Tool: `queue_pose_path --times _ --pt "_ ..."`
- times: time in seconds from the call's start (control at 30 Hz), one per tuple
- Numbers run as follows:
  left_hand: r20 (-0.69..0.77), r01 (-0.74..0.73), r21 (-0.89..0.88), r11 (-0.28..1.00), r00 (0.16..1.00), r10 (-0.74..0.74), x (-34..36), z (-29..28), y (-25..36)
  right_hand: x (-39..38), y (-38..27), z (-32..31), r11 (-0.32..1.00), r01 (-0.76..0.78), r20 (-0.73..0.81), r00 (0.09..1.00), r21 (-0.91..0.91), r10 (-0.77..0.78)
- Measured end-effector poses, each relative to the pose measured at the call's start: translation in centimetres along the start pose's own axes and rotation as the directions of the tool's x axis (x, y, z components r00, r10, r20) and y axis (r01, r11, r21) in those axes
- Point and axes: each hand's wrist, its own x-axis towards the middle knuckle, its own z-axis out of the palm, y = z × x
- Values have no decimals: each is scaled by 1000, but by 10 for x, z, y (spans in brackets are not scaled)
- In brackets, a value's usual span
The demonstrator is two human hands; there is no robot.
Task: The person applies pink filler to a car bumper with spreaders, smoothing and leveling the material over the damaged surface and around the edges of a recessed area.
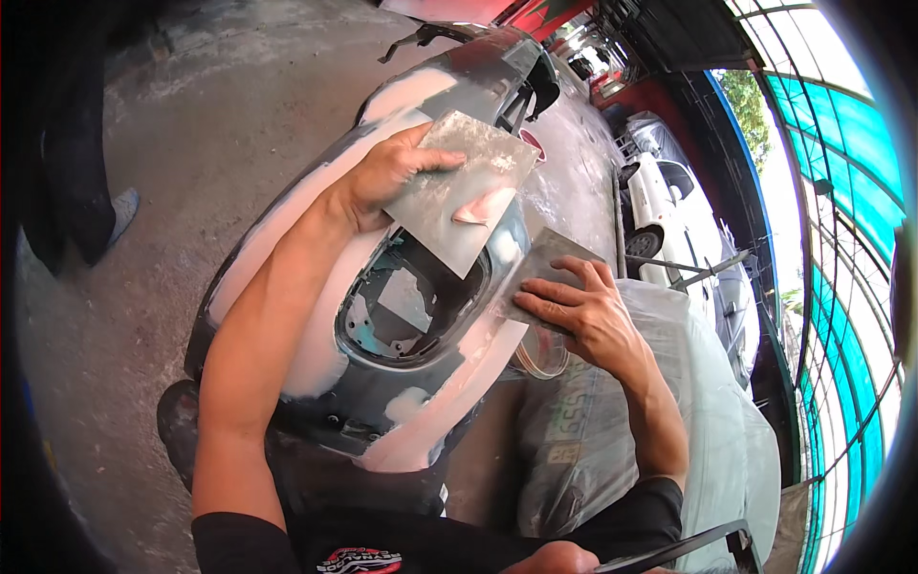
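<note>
My left hand (392, 177) grips a square grey metal plate (445, 167) by its left side, thumb on top; a pale pink dab of putty (483, 206) lies on the plate. My right hand (588, 316) holds a grey flat spreader (545, 258), fingers across its face, at the right edge of a long dark vehicle body panel (449, 416). Broad pale pink filler patches cover the panel. Below the plate, the panel has an oval recess (392, 306) with a dark rim, partly hidden by the plate.
Someone's dark-clad leg (76, 182) stands at left on the concrete floor (172, 115). A plastic-covered object (650, 421) sits at lower right, near a round container (535, 354). A white car (660, 206) stands behind, beside metal grillwork with turquoise sheeting (822, 124). A red tub (534, 143) is beyond the plate.
</note>
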Motion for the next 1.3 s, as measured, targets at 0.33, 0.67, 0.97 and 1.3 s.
queue_pose_path --times 0.33,0.67,0.97,1.3 --pt "-49 17 -2 1000 999 -17 -1 1 1 9 -5 11 1000 -2 -79 997 -13 1" --pt "-37 -10 -44 999 999 9 -2 5 1 11 -6 21 1000 -15 -82 997 -25 13" --pt "-42 -17 -41 999 999 15 -3 2 0 10 -15 25 997 -25 -85 996 -73 19" --pt "-49 -22 -12 1000 999 21 -4 7 3 8 -7 -1 999 -47 -80 996 -25 45"
